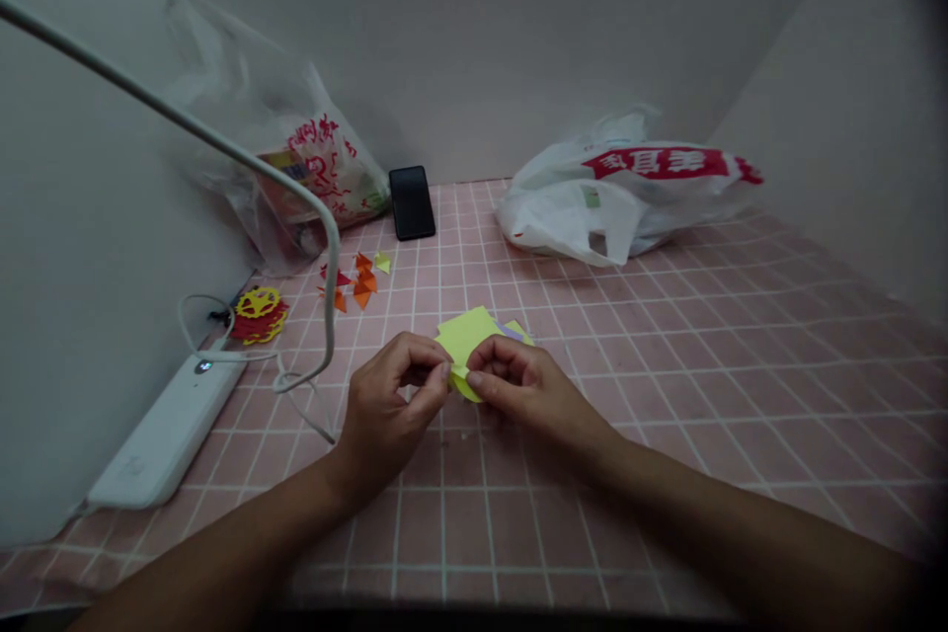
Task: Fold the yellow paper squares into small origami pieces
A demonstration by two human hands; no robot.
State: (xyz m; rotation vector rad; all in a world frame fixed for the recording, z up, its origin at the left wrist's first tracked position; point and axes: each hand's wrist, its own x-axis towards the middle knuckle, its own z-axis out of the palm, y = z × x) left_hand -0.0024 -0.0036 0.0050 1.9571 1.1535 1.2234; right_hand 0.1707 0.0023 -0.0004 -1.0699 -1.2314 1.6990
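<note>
In the head view, the left hand and the right hand meet a little on the near side of the middle of the bench, each with thumb and forefinger closed on the yellow slip. The two pinches lie near each other, probably so the small paper stays taut and lines up under fine pressure; its exact folds are hidden by the fingers. Just beyond, towards the far edge, sits the yellow stack, a purple sheet showing at its side, presumably placed there for easy reach. The orange shapes lie grouped towards the left edge, seemingly set aside so the middle is free for the hands. Near the far edge are the phone, the left bag and the right bag, likely pushed back to be out of the way. Along the left edge lie the cutouts and the white box, near a looping cable.
</note>
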